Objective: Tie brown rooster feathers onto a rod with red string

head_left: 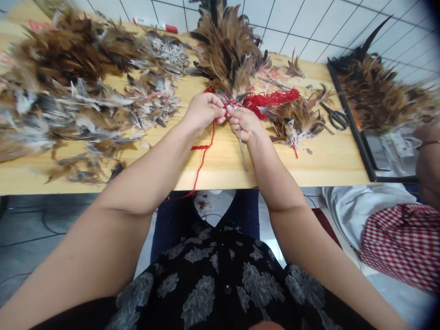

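A large feather duster [228, 55] of brown and black feathers lies with its tied end toward me. My right hand [244, 123] is closed around its base, and a thin stick [243, 153] sticks out below my fingers. My left hand [205, 110] pinches red yarn [213, 130] right beside the right fingertips. That strand trails down over the table edge. Behind my right hand lies a heap of red yarn [275, 98], with a small feather bunch [297, 119] tied in red next to it. My fingers hide the exact binding point.
Loose feathers [79, 55] cover the left of the wooden table [158, 174]. Scissors [337, 118] lie at right, near a black-edged tray [350, 123] bearing more feathers. A red-capped marker [154, 25] rests by the tiled wall. Another person's arm [428, 160] shows at far right.
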### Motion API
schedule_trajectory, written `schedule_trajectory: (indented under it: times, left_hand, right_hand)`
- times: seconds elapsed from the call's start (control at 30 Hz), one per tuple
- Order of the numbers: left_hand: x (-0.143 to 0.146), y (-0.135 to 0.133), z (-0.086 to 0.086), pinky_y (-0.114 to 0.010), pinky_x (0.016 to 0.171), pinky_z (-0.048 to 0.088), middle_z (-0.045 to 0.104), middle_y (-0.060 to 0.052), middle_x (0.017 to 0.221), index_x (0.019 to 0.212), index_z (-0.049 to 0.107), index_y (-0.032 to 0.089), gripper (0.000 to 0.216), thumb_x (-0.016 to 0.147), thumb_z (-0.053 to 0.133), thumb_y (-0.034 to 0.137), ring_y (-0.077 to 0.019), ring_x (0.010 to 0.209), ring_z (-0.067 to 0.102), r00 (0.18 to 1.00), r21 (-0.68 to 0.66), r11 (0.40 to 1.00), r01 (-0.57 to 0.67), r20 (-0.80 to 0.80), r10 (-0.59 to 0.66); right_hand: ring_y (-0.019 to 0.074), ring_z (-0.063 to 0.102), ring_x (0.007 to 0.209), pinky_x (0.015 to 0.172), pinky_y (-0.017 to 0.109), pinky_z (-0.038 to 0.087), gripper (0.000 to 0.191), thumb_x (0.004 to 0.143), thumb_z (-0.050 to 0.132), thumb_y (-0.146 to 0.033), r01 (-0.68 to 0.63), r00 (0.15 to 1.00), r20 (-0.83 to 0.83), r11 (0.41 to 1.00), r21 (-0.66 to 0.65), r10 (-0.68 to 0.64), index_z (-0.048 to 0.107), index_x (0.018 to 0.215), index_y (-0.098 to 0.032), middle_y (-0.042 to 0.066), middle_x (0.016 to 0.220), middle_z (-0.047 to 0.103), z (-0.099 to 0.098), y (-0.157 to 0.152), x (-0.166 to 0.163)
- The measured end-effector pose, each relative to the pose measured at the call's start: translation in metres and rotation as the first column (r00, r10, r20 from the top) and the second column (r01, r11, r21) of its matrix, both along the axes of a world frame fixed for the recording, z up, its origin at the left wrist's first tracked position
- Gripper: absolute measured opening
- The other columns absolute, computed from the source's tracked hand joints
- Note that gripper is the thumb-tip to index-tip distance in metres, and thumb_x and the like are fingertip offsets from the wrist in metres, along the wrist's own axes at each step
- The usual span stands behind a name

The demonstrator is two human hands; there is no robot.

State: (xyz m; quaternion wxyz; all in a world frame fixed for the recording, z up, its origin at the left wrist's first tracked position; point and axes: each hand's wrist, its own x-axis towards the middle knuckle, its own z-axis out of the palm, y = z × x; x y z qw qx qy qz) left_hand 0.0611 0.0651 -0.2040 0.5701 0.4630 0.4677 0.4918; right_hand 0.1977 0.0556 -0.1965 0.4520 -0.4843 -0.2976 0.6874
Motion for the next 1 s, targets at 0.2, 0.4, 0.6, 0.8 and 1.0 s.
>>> schedule_trajectory:
  times: [0.2, 0.4, 0.6, 0.8, 1.0]
  left_hand:
    - [0.002, -0.006, 0.007, -0.019, 0.052, 0.046, 0.064, 0.001, 0.055, 0.067, 0.060, 0.014, 0.030, 0.077, 0.068, -0.014, -0.0083, 0.045, 0.058, 0.999, 0.002, 1.000, 0.009, -0.036, -0.009]
    - [0.002, -0.009, 0.011, -0.018, 0.054, 0.046, 0.063, 0.000, 0.055, 0.067, 0.060, 0.011, 0.029, 0.082, 0.063, -0.014, -0.0079, 0.046, 0.058, 0.999, -0.029, 0.998, 0.047, -0.026, -0.047]
    - [0.001, -0.007, 0.012, -0.016, 0.059, 0.047, 0.060, 0.002, 0.058, 0.069, 0.056, 0.012, 0.030, 0.084, 0.067, -0.011, -0.0073, 0.053, 0.060, 0.990, -0.067, 0.997, 0.042, 0.135, -0.033]
    - [0.002, -0.008, 0.018, -0.012, 0.048, 0.034, 0.063, 0.000, 0.065, 0.069, 0.055, 0.011, 0.033, 0.091, 0.054, -0.013, -0.0034, 0.052, 0.055, 0.976, -0.148, 0.989, 0.030, 0.219, 0.003]
    - [-0.001, -0.006, 0.019, -0.011, 0.042, 0.022, 0.069, -0.002, 0.074, 0.074, 0.054, 0.013, 0.027, 0.092, 0.068, -0.003, -0.0015, 0.051, 0.052, 0.957, -0.204, 0.975, 0.087, 0.291, -0.024]
  right_hand:
    - [-0.0024, 0.029, 0.037, 0.036, 0.010, 0.014, 0.027, 0.104, 0.054, -0.003, -0.031, 0.999, 0.012, 0.999, -0.011, 0.031, 0.053, 0.078, -0.013, -0.008, 0.052, 0.051, 0.004, -0.001, 0.001]
    - [-0.0022, 0.029, 0.037, 0.038, 0.010, 0.013, 0.033, 0.104, 0.049, -0.003, -0.030, 0.998, 0.060, 0.999, -0.012, 0.031, 0.046, 0.074, -0.015, -0.009, 0.050, 0.046, 0.001, 0.000, 0.000]
    - [-0.0015, 0.028, 0.037, 0.039, 0.011, 0.011, 0.030, 0.099, 0.040, 0.004, -0.017, 0.996, 0.082, 1.000, -0.012, 0.017, 0.045, 0.078, -0.016, -0.009, 0.052, 0.044, 0.002, 0.000, -0.001]
    - [-0.0019, 0.028, 0.037, 0.042, 0.011, 0.009, 0.031, 0.098, 0.036, 0.006, 0.012, 0.995, 0.097, 0.999, -0.052, -0.007, 0.041, 0.079, -0.018, -0.011, 0.053, 0.040, 0.007, -0.002, -0.003]
    - [-0.0015, 0.028, 0.039, 0.042, 0.011, 0.009, 0.028, 0.100, 0.037, 0.001, 0.028, 0.992, 0.121, 0.999, -0.042, -0.023, 0.039, 0.082, -0.019, -0.011, 0.057, 0.039, 0.011, -0.004, -0.005]
